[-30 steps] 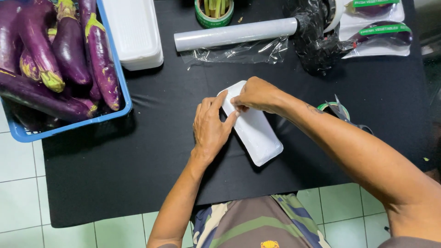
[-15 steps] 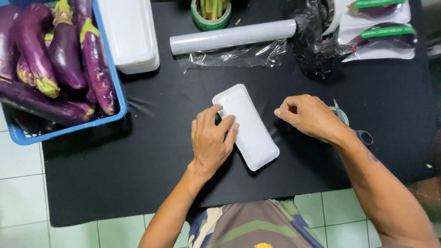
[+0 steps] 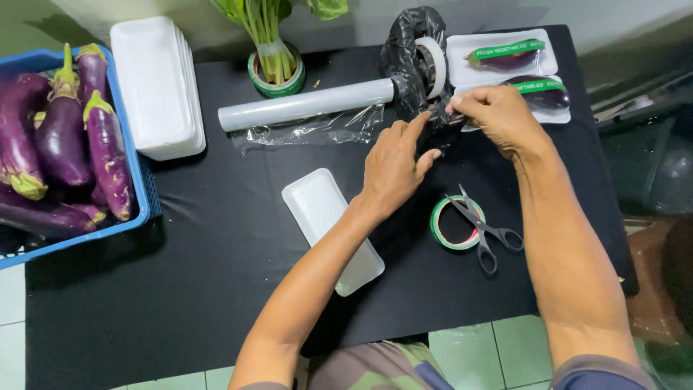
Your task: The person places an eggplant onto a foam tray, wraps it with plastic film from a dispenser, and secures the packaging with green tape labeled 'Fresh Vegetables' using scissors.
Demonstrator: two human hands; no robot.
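Both hands meet at the black bag (image 3: 415,65) far right — right hand (image 3: 498,119) pinching its edge, left hand (image 3: 393,166) open, fingertips touching it.

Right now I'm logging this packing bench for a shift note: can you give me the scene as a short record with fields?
Left hand: reaching to the black plastic by the cling film roll
Right hand: pinching that black plastic
Empty foam tray: lying on the black tabletop
Scissors: resting across a green tape ring
Eggplants: in a blue basket
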